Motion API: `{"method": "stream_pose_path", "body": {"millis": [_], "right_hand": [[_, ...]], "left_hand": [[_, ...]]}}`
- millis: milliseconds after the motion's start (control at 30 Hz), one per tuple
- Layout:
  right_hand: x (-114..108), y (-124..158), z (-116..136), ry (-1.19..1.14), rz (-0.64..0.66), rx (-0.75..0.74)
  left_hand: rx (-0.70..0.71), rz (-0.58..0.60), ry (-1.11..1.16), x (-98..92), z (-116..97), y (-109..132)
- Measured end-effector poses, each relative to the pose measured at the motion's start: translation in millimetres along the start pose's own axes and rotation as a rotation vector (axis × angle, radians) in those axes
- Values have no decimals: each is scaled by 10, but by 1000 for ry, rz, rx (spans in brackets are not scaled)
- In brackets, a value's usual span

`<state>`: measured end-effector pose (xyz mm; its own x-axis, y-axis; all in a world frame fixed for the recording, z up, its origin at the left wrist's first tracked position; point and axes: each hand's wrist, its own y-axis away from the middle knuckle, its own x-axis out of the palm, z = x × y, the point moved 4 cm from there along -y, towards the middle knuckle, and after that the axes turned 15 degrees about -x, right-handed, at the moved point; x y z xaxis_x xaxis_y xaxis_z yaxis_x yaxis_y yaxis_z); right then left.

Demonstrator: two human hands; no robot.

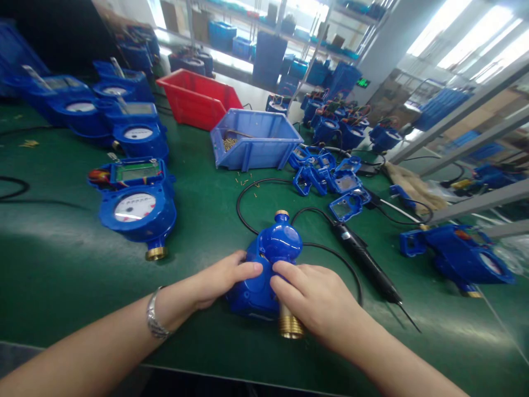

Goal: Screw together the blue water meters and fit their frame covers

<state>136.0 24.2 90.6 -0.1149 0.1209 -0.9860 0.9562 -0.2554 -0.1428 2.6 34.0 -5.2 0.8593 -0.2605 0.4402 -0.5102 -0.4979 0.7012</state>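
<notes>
The left hand point(219, 278) and right hand point(322, 292) both grasp a blue meter point(285, 241) near the front edge of the green table point(82, 275), its threaded brass end point(291, 328) toward the person. Beyond it stands a light-blue bin point(264, 155), while a black electric screwdriver point(366, 259) lies to the right, and small brass screws point(244, 182) lie scattered just before the bin.
</notes>
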Motion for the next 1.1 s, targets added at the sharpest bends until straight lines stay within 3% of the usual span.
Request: {"method": "stream_pose_path", "body": {"millis": [133, 233, 367, 500, 600, 667, 733, 767, 800, 900, 967, 1100], "right_hand": [[-108, -65, -26, -33, -37, 87], [-70, -148, -57, -51, 10, 125], [42, -284, -95, -91, 57, 117], [-16, -342, -166, -250, 75, 86], [-128, -331, -368, -555, 28, 37], [-98, -316, -688, -677, -77, 186], [109, -280, -1119, -592, -133, 543], [279, -261, -1318, -469, -47, 726], [461, -292, -1471, -427, 2, 775], [1002, -461, -1796, -394, 113, 787], [1250, -599, -1924, -376, 161, 765], [1432, -873, -2099, -335, 218, 717]], "left_hand": [[55, -4, -5, -20, 33, 27], [81, -30, 20, -37, 42, 39], [62, 61, 116, -59, 34, 18], [52, 113, 170, -87, -2, 7], [53, 131, 195, -93, -24, 17], [45, 156, 220, -97, -31, 22], [26, 158, 238, -115, -37, 20], [16, 148, 245, -130, -42, 16], [11, 136, 250, -146, -51, 12], [9, 124, 256, -178, -90, 3], [9, 136, 256, -183, -110, 0], [5, 148, 263, -188, -114, 2]]}}
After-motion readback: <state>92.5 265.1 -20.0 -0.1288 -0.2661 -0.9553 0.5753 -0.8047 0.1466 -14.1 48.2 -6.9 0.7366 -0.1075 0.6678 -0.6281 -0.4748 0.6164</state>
